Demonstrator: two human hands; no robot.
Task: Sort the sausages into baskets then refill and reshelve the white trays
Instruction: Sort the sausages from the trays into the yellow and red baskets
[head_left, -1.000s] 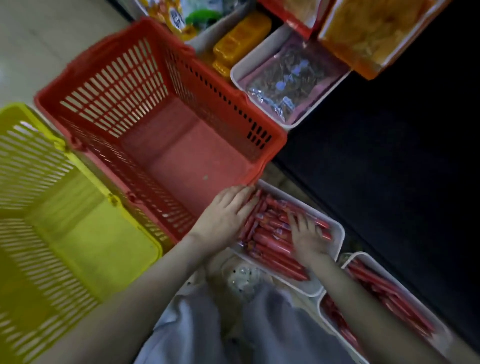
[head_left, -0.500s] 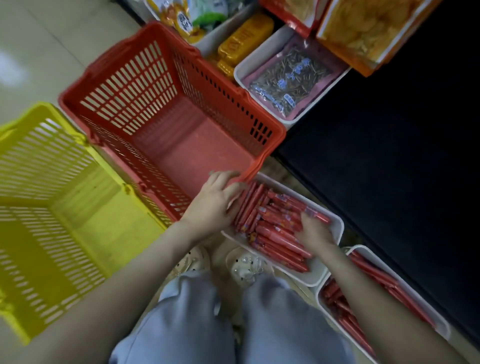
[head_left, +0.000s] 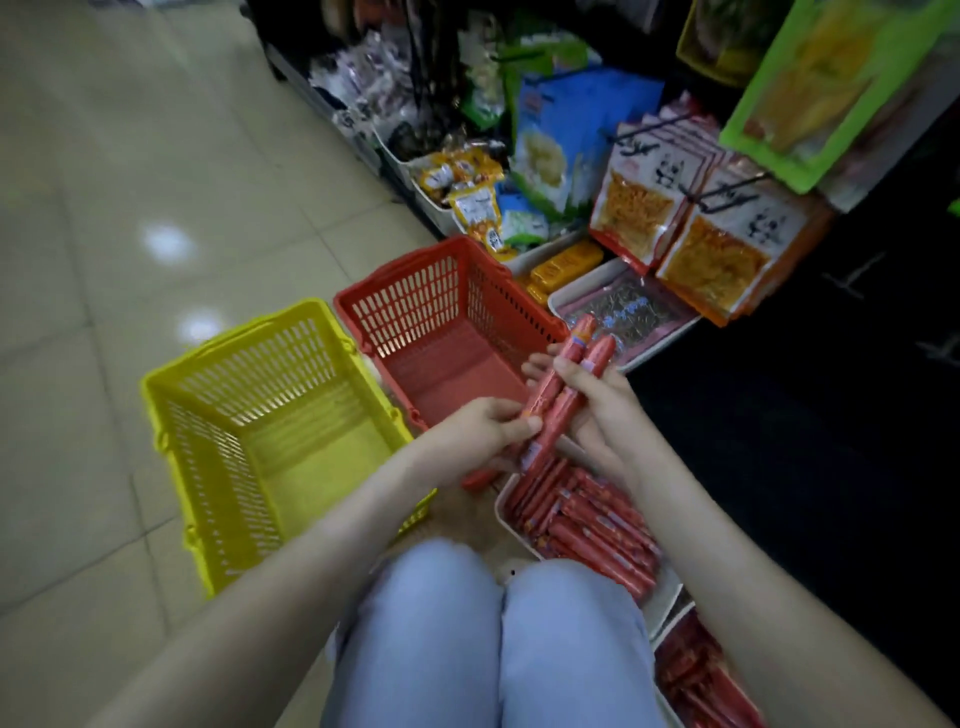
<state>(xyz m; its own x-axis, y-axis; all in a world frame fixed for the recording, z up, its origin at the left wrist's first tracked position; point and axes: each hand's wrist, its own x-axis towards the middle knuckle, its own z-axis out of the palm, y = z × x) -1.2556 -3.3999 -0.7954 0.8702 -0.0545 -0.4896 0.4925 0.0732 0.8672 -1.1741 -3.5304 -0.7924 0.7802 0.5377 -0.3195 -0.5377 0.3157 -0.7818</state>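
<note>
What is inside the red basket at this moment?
The visible floor of the red basket holds nothing. Its near right corner is hidden behind the right hand and the held sausages, so that part cannot be checked.

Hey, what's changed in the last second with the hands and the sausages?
Both hands rose from the white tray. The left hand and right hand now grip a bunch of sausages, lifted above it near the red basket. The other sausages stayed in the tray. The red basket and the yellow basket remain empty.
</note>
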